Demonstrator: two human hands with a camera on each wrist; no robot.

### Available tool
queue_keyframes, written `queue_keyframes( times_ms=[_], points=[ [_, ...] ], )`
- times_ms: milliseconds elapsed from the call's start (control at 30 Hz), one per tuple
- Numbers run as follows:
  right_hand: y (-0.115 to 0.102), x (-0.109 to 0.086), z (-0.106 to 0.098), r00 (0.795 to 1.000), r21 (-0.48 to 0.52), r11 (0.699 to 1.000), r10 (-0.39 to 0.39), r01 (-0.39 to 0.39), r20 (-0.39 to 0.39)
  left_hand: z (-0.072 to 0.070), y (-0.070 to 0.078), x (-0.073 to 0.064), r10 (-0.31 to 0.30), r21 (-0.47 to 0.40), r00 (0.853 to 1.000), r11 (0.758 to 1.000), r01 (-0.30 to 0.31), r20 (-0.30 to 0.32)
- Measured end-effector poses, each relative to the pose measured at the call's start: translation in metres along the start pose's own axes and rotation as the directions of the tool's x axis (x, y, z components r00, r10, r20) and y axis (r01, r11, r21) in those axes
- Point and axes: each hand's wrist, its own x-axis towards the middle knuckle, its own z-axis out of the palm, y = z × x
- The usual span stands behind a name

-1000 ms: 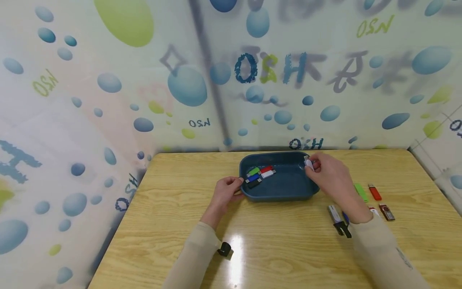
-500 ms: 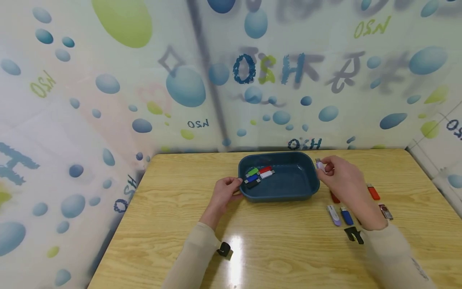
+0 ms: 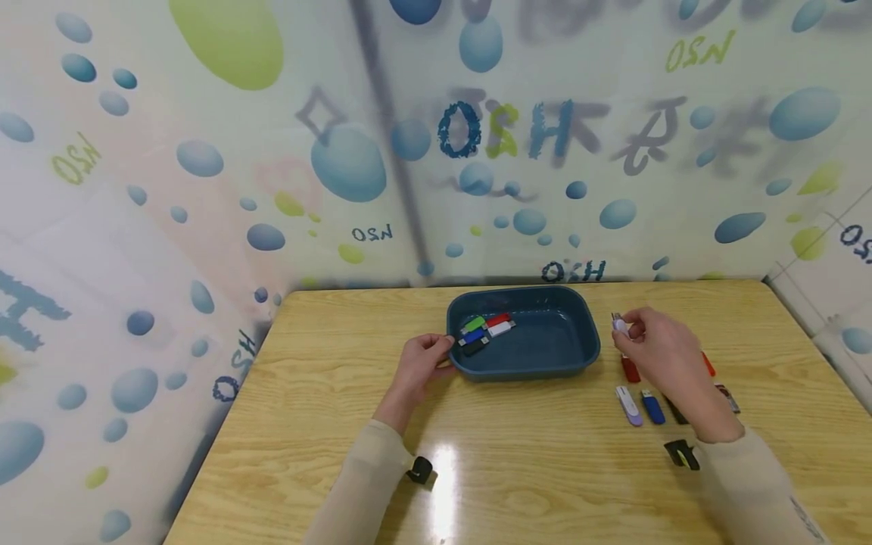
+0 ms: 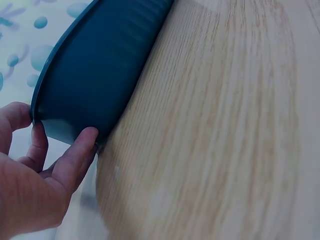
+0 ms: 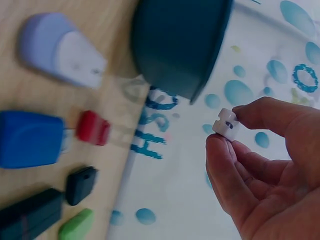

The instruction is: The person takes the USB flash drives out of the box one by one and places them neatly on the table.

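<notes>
A dark blue plastic tray [image 3: 524,374] stands near the table's back edge. At its left end my left hand [image 3: 415,372] pinches the rim, and in the left wrist view a finger rests against the outer wall [image 4: 90,75]. My right hand [image 3: 662,356] holds a small white and lilac USB flash drive [image 3: 619,325] between thumb and fingertips, right of the tray; its end [image 5: 226,125] faces the right wrist camera. Inside the tray's left part lie several flash drives: green [image 3: 474,325], red [image 3: 498,320], white [image 3: 500,328], blue [image 3: 473,337] and black [image 3: 475,346].
Below my right hand lie more flash drives: a white and lilac one [image 3: 629,406], a blue one [image 3: 652,407] and a red one [image 3: 630,369]. Others are partly hidden by the right forearm; a green one [image 5: 76,225] shows in the right wrist view. A patterned wall [image 3: 518,204] rises behind the table.
From above the tray's right end, my right hand has moved right and nearer to me, still pinching the flash drive. My left hand stays on the tray's rim.
</notes>
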Motion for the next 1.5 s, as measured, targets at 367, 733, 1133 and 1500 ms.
queue_keyframes(
  times_ms=[367, 733, 1133, 1500],
  points=[
    [0.018, 0.0, 0.015, 0.991, -0.004, 0.998, 0.056, -0.056, 0.118, -0.004, 0.001, -0.001, -0.001, 0.006, 1.0, 1.0, 0.001, 0.005],
    [0.019, 0.002, 0.028, 0.972, -0.047, 0.994, 0.106, -0.098, 0.211, -0.005, 0.002, -0.001, -0.009, 0.006, 1.0, 1.0, 0.009, 0.012],
    [0.018, 0.005, 0.035, 0.964, -0.122, 0.992, 0.067, -0.036, 0.256, -0.005, 0.001, 0.001, -0.01, 0.0, 1.0, 1.0, 0.01, 0.005],
    [0.018, 0.004, 0.038, 0.969, -0.123, 0.992, 0.018, 0.013, 0.248, -0.004, 0.001, 0.0, -0.014, -0.016, 1.0, 1.0, 0.014, 0.008]
  ],
)
